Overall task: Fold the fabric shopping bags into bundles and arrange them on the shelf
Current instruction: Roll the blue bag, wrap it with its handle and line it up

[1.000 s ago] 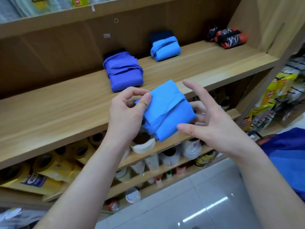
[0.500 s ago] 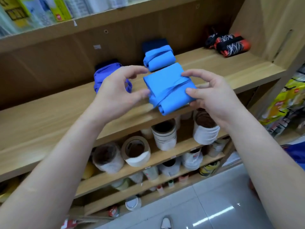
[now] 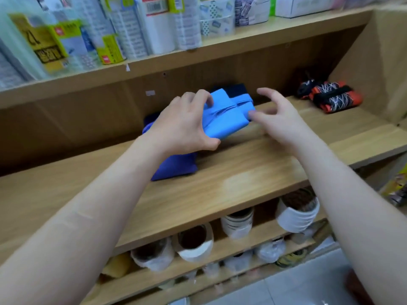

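Observation:
A folded light blue bag bundle (image 3: 226, 121), wrapped with its own strap, is over the wooden shelf (image 3: 242, 172), in front of another light blue bundle (image 3: 245, 99) and a navy one (image 3: 237, 88). My left hand (image 3: 187, 126) grips its left side, fingers over the top and thumb beneath. My right hand (image 3: 278, 116) hovers at its right edge with loose, spread fingers; the thumb tip touches the fabric. A purple bundle (image 3: 176, 168) lies on the shelf, partly hidden under my left hand. An orange-and-black bundle (image 3: 330, 99) sits at the far right.
The shelf above carries packaged goods (image 3: 132, 29) in plastic wrap. Tape rolls (image 3: 195, 243) stand on the lower shelves. A side panel (image 3: 378, 62) closes the shelf on the right. Bare wood stretches left of the purple bundle and between the blue and orange bundles.
Both hands have carried the light blue bundle up and forward onto the shelf area. My right hand has loosened from gripping its right side to barely touching it.

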